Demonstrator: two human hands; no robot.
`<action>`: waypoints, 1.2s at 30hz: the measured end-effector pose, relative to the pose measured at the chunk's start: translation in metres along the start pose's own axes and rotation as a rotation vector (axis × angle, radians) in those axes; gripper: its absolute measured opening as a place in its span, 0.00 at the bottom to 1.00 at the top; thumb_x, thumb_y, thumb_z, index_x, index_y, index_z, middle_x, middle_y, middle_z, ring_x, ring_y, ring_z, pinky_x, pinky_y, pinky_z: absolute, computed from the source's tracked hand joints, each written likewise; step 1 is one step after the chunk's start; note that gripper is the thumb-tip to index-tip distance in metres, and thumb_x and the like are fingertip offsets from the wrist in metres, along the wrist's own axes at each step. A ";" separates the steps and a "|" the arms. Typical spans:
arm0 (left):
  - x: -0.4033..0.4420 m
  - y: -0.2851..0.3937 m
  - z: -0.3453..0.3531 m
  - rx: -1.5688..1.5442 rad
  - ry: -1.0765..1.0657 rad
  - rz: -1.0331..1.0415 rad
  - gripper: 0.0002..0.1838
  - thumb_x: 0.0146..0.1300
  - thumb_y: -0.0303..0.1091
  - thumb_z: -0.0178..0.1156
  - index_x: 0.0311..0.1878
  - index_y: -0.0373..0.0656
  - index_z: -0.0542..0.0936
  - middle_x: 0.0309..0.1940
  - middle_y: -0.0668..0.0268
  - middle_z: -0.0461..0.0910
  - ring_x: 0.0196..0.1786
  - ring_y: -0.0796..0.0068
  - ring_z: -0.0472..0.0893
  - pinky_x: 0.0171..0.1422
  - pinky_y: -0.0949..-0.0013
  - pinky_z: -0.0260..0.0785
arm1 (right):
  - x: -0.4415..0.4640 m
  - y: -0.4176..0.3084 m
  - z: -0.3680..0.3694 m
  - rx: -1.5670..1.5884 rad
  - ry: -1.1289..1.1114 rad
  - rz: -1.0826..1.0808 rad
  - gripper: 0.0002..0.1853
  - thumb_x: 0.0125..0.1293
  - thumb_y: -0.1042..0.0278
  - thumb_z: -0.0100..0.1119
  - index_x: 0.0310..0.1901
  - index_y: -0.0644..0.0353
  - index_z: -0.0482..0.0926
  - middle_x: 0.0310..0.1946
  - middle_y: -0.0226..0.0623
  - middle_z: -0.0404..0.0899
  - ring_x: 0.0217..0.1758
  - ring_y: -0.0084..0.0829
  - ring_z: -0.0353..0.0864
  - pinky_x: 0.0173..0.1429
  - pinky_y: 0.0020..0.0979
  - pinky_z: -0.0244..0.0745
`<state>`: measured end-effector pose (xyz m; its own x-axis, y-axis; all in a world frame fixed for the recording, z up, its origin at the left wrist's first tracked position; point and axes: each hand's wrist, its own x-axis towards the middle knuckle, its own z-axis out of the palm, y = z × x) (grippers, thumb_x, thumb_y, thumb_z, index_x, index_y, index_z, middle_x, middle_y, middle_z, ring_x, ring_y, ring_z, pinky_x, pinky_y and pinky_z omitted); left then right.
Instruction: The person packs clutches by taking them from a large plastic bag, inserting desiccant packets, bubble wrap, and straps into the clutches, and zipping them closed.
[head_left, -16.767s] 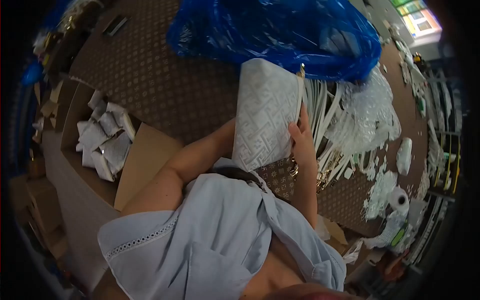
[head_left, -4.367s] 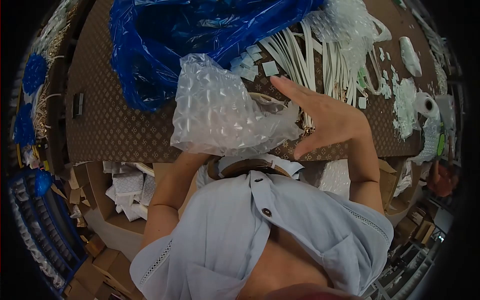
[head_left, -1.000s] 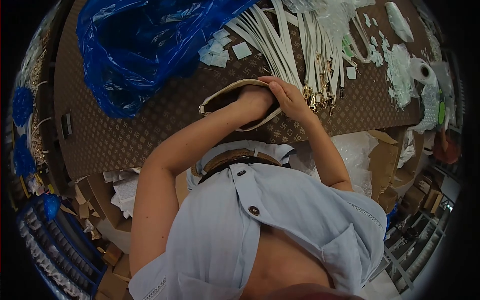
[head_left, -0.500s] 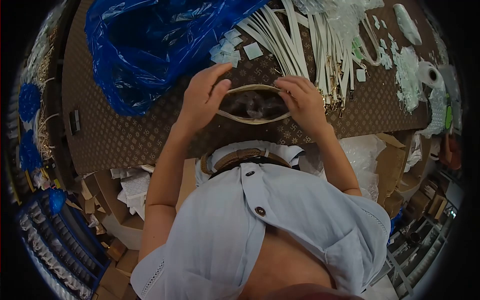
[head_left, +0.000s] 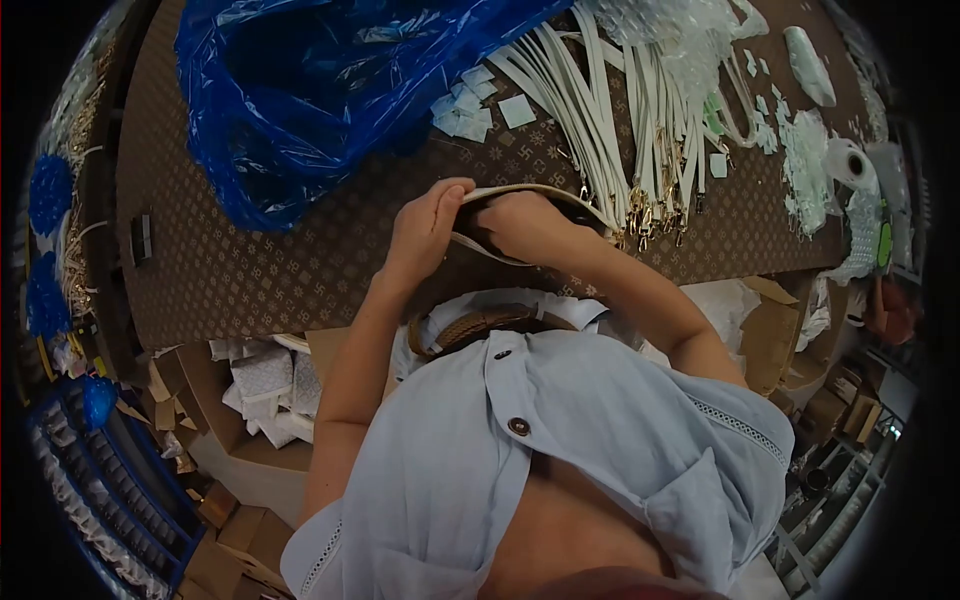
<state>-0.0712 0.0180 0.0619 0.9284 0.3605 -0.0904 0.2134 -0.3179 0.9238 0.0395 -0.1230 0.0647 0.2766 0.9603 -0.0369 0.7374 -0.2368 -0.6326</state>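
A zippered pouch (head_left: 500,252) with a pale rim and dark inside lies open in front of my body. My left hand (head_left: 425,228) pinches its left end, fingers closed on the rim. My right hand (head_left: 525,226) reaches into the mouth of the pouch; its fingertips are hidden inside, and I cannot make out whether they hold anything. Behind the pouch, small pale square sheets (head_left: 465,112) lie in a loose heap, with a single square (head_left: 517,111) beside them. White straps (head_left: 590,130) with gold clasps spread out just beyond my right hand.
A large blue plastic bag (head_left: 300,100) covers the back left of the brown patterned table (head_left: 220,290). Bubble wrap (head_left: 685,35) rests over the straps. A plastic roll (head_left: 850,163) stands at the right. Below the left edge, a cardboard box (head_left: 215,400) holds white patterned pouches (head_left: 265,378).
My right hand has moved from the pouch's right end into its opening. My left hand has closed on the left end. Earlier, my left hand was inside the pouch, and bubble wrap was in front of me.
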 end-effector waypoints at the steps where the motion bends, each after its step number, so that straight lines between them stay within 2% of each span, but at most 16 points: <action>1: -0.001 0.001 -0.003 -0.009 0.002 0.009 0.19 0.72 0.45 0.44 0.51 0.42 0.77 0.39 0.54 0.81 0.42 0.55 0.80 0.45 0.64 0.70 | -0.006 -0.005 -0.018 -0.006 0.068 -0.069 0.08 0.59 0.65 0.57 0.32 0.58 0.82 0.31 0.40 0.81 0.35 0.41 0.82 0.40 0.37 0.76; 5: -0.015 0.011 -0.008 0.221 -0.052 0.022 0.18 0.70 0.45 0.47 0.49 0.42 0.78 0.39 0.56 0.81 0.41 0.53 0.80 0.46 0.62 0.71 | -0.022 0.003 -0.056 -0.091 0.546 -0.011 0.11 0.60 0.67 0.60 0.44 0.54 0.82 0.34 0.38 0.82 0.35 0.37 0.82 0.41 0.33 0.76; 7: -0.018 0.016 -0.015 0.298 -0.085 0.087 0.17 0.69 0.44 0.50 0.49 0.43 0.78 0.39 0.57 0.81 0.42 0.54 0.80 0.47 0.62 0.71 | -0.030 0.039 -0.060 0.407 0.517 0.366 0.12 0.63 0.71 0.59 0.48 0.60 0.80 0.40 0.41 0.82 0.40 0.35 0.82 0.43 0.26 0.77; 10: -0.021 0.027 -0.027 0.350 -0.251 0.218 0.15 0.65 0.43 0.54 0.47 0.43 0.80 0.39 0.58 0.81 0.44 0.57 0.79 0.49 0.63 0.71 | -0.028 0.147 -0.052 -0.024 0.510 0.612 0.22 0.67 0.58 0.54 0.60 0.59 0.71 0.48 0.45 0.79 0.50 0.42 0.80 0.52 0.35 0.74; 12: -0.018 0.032 -0.027 0.252 -0.543 0.082 0.14 0.62 0.42 0.57 0.44 0.42 0.81 0.39 0.59 0.81 0.44 0.59 0.78 0.49 0.63 0.70 | -0.019 0.205 -0.029 -0.209 0.499 0.700 0.26 0.64 0.53 0.54 0.61 0.55 0.69 0.54 0.45 0.75 0.54 0.45 0.76 0.54 0.45 0.71; 16: -0.008 0.021 -0.004 0.228 -0.369 0.019 0.14 0.61 0.41 0.58 0.43 0.41 0.81 0.39 0.59 0.81 0.43 0.60 0.79 0.49 0.65 0.70 | 0.003 0.210 -0.032 -0.257 0.413 0.874 0.24 0.60 0.56 0.57 0.55 0.57 0.73 0.49 0.47 0.75 0.51 0.46 0.76 0.53 0.45 0.72; 20: 0.008 0.028 0.003 0.114 -0.295 -0.085 0.16 0.63 0.43 0.57 0.44 0.40 0.81 0.41 0.58 0.81 0.46 0.63 0.79 0.50 0.66 0.70 | 0.003 0.197 -0.054 -0.299 0.352 0.781 0.20 0.59 0.59 0.58 0.50 0.61 0.75 0.39 0.49 0.79 0.43 0.45 0.79 0.46 0.43 0.73; 22: 0.017 0.027 0.012 -0.130 -0.210 -0.178 0.20 0.65 0.44 0.56 0.49 0.36 0.79 0.44 0.58 0.81 0.50 0.63 0.79 0.53 0.66 0.70 | -0.009 0.157 -0.057 0.157 0.563 0.444 0.16 0.59 0.63 0.58 0.47 0.61 0.76 0.30 0.50 0.78 0.33 0.48 0.79 0.39 0.40 0.73; 23: 0.025 0.030 0.018 -0.136 -0.191 -0.186 0.20 0.65 0.44 0.56 0.49 0.36 0.79 0.44 0.58 0.81 0.50 0.63 0.79 0.53 0.66 0.70 | -0.015 0.118 -0.068 0.237 0.404 0.408 0.15 0.59 0.64 0.58 0.47 0.60 0.77 0.28 0.50 0.78 0.31 0.49 0.78 0.37 0.39 0.72; 25: 0.043 0.035 0.027 -0.938 -0.089 -0.531 0.21 0.69 0.42 0.52 0.54 0.33 0.74 0.47 0.57 0.80 0.50 0.61 0.80 0.55 0.63 0.72 | -0.032 0.049 -0.080 0.283 0.102 0.245 0.13 0.60 0.67 0.58 0.46 0.59 0.77 0.25 0.47 0.77 0.26 0.41 0.76 0.33 0.35 0.70; 26: 0.054 0.031 0.026 -0.938 -0.074 -0.536 0.21 0.69 0.42 0.52 0.54 0.33 0.74 0.47 0.57 0.80 0.50 0.61 0.80 0.55 0.63 0.72 | -0.041 0.029 -0.082 0.246 -0.033 0.113 0.12 0.61 0.68 0.58 0.46 0.59 0.78 0.24 0.44 0.76 0.24 0.33 0.76 0.30 0.32 0.69; 28: 0.069 0.022 0.024 -1.602 -0.006 -0.572 0.20 0.72 0.37 0.47 0.58 0.32 0.68 0.49 0.58 0.79 0.49 0.61 0.80 0.57 0.60 0.74 | -0.058 0.006 -0.086 0.238 -0.175 -0.055 0.12 0.61 0.67 0.59 0.46 0.57 0.78 0.23 0.44 0.75 0.23 0.31 0.75 0.29 0.31 0.69; 29: 0.067 0.020 0.023 -1.602 0.004 -0.568 0.20 0.72 0.37 0.47 0.58 0.32 0.68 0.49 0.58 0.79 0.49 0.61 0.80 0.57 0.60 0.74 | -0.064 -0.001 -0.094 0.232 -0.282 0.049 0.13 0.62 0.68 0.59 0.48 0.58 0.78 0.21 0.43 0.75 0.23 0.27 0.75 0.30 0.30 0.69; 32: 0.059 0.022 0.019 -1.551 -0.063 -0.072 0.20 0.73 0.31 0.43 0.66 0.43 0.61 0.47 0.57 0.78 0.49 0.65 0.81 0.56 0.58 0.76 | -0.069 -0.004 -0.104 0.420 -0.339 0.346 0.14 0.65 0.67 0.56 0.51 0.61 0.76 0.22 0.36 0.76 0.24 0.25 0.75 0.30 0.28 0.70; 35: 0.038 0.061 0.024 -1.398 -0.104 -0.045 0.22 0.72 0.30 0.44 0.68 0.49 0.59 0.49 0.56 0.77 0.51 0.64 0.80 0.59 0.57 0.74 | -0.053 -0.013 -0.078 0.678 -0.153 0.190 0.13 0.67 0.66 0.53 0.50 0.63 0.74 0.24 0.33 0.76 0.26 0.24 0.77 0.32 0.27 0.71; 36: 0.032 0.067 0.022 -1.399 -0.091 -0.037 0.22 0.72 0.30 0.44 0.68 0.49 0.59 0.49 0.56 0.77 0.51 0.64 0.80 0.59 0.57 0.74 | -0.050 -0.016 -0.073 1.023 -0.262 0.290 0.13 0.71 0.67 0.49 0.53 0.61 0.73 0.26 0.27 0.73 0.24 0.21 0.74 0.30 0.22 0.70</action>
<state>-0.0200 -0.0110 0.1126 0.9566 0.2749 -0.0967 -0.1879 0.8355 0.5164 0.0587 -0.1781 0.1332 0.1285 0.9180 -0.3751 -0.2289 -0.3405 -0.9119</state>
